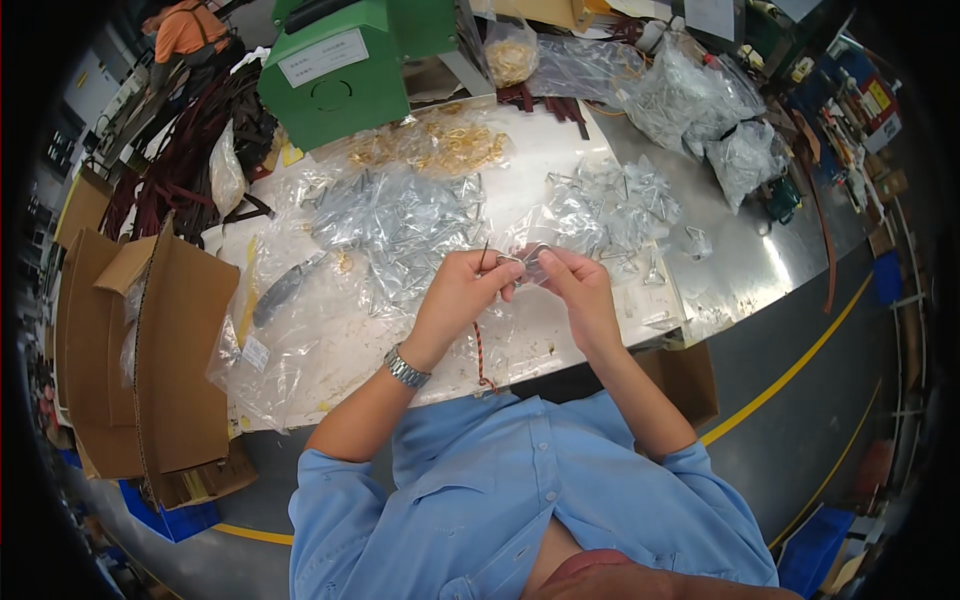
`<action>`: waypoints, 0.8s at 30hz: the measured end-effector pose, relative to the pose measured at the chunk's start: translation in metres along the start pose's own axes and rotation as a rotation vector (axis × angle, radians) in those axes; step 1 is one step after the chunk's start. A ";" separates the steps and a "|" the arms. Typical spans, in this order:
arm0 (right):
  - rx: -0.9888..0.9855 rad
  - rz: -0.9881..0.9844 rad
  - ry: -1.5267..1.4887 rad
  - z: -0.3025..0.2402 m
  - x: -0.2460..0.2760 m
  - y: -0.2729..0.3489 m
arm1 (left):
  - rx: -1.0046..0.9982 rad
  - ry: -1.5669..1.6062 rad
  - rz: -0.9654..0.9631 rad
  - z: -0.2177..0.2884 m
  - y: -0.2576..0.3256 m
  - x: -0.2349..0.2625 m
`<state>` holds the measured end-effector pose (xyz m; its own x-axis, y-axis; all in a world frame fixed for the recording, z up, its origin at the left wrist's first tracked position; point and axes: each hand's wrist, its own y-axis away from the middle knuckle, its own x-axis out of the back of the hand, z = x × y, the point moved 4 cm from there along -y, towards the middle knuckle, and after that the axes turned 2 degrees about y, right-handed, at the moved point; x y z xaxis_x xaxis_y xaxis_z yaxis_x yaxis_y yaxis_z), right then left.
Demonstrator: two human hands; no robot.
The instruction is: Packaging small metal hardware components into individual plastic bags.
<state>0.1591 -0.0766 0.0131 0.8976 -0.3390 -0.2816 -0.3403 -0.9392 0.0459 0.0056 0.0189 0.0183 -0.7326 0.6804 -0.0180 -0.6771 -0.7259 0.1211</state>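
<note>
Both hands, left (462, 290) and right (578, 290), pinch a metal ring (528, 258) above the bench (560, 150), just before bagged rings (400, 225).

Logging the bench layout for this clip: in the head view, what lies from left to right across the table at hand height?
Folded cardboard boxes → clear bags of silver metal clips → left hand → metal ring held by both hands → right hand → loose clips on bare steel tabletop.

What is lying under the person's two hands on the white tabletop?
Under the left hand and right hand, which share a small metal ring, lie clear plastic bags of silver metal parts on the white tabletop. A red-black cord hangs down. What lies directly beneath the palms is hidden.
</note>
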 end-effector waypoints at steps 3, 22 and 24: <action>-0.007 -0.048 0.035 0.005 -0.006 0.003 | 0.103 -0.010 -0.060 -0.004 0.002 0.002; -0.281 -0.509 0.114 -0.005 0.005 0.021 | 0.016 0.173 -0.312 0.009 0.008 -0.007; -0.497 -0.578 -0.315 -0.009 0.006 0.023 | 0.013 0.224 -0.283 0.006 0.009 -0.006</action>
<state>0.1591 -0.1011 0.0208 0.7474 0.1674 -0.6429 0.3816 -0.9003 0.2092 0.0043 0.0086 0.0258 -0.5140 0.8144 -0.2693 -0.8555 -0.5094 0.0926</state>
